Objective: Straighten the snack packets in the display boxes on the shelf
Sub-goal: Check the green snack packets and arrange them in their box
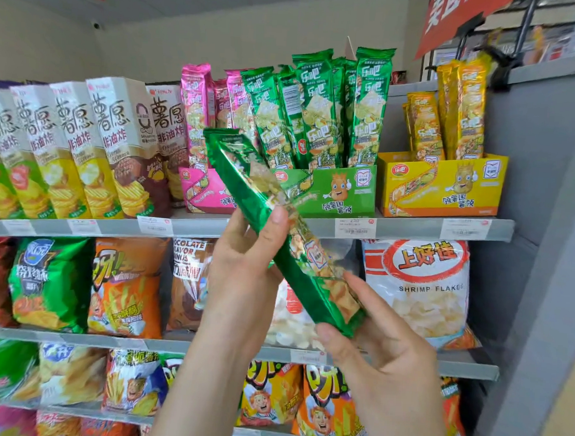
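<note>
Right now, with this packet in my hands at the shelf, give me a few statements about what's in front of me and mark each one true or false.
1. The left-hand grip and the right-hand grip both hold one green packet, tilted. True.
2. The green box stands between the pink box and the yellow box. True.
3. The yellow box is empty. False: yellow packets stand upright in it.
4. The shrimp flakes bag sits on the same shelf as the boxes. False: it sits on the shelf below, under the yellow box.
</note>
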Demonstrator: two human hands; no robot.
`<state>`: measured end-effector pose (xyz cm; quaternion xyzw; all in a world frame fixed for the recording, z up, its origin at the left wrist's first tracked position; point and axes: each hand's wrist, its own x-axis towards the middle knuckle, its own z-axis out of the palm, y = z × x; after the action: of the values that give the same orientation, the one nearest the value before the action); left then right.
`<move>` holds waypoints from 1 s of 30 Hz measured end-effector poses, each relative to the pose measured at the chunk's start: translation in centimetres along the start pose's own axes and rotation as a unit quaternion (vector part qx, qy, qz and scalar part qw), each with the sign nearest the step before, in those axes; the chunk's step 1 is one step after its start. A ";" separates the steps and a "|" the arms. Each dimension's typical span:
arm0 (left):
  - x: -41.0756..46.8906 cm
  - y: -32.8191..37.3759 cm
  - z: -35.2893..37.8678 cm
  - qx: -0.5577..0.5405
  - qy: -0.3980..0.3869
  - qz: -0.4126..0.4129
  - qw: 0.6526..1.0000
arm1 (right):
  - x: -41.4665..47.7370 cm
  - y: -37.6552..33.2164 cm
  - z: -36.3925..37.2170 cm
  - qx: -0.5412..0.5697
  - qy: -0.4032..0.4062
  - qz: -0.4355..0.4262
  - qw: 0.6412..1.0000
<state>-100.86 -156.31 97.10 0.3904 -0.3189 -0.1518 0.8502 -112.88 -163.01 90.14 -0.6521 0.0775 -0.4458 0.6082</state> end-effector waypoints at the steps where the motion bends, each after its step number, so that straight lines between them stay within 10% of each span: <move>1: 0.0 -0.1 -0.1 0.003 0.003 0.009 1.000 | -0.1 0.1 0.2 -0.032 0.014 -0.026 0.999; 8: 0.1 -0.6 -0.5 -0.010 0.010 0.011 1.000 | 0.0 0.6 0.5 -0.111 0.045 -0.112 0.986; 15: 0.5 -0.8 -0.5 -0.039 0.030 -0.021 0.999 | 1.3 0.0 -0.1 0.146 -0.161 0.075 0.973; 30: 3.2 0.7 -1.0 0.193 -0.022 0.059 0.979 | 2.2 1.0 -1.1 0.010 -0.013 0.051 0.999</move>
<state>-97.77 -156.91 98.52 0.5243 -0.3833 -0.0455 0.7590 -111.92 -165.48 90.18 -0.6470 0.0982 -0.4066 0.6376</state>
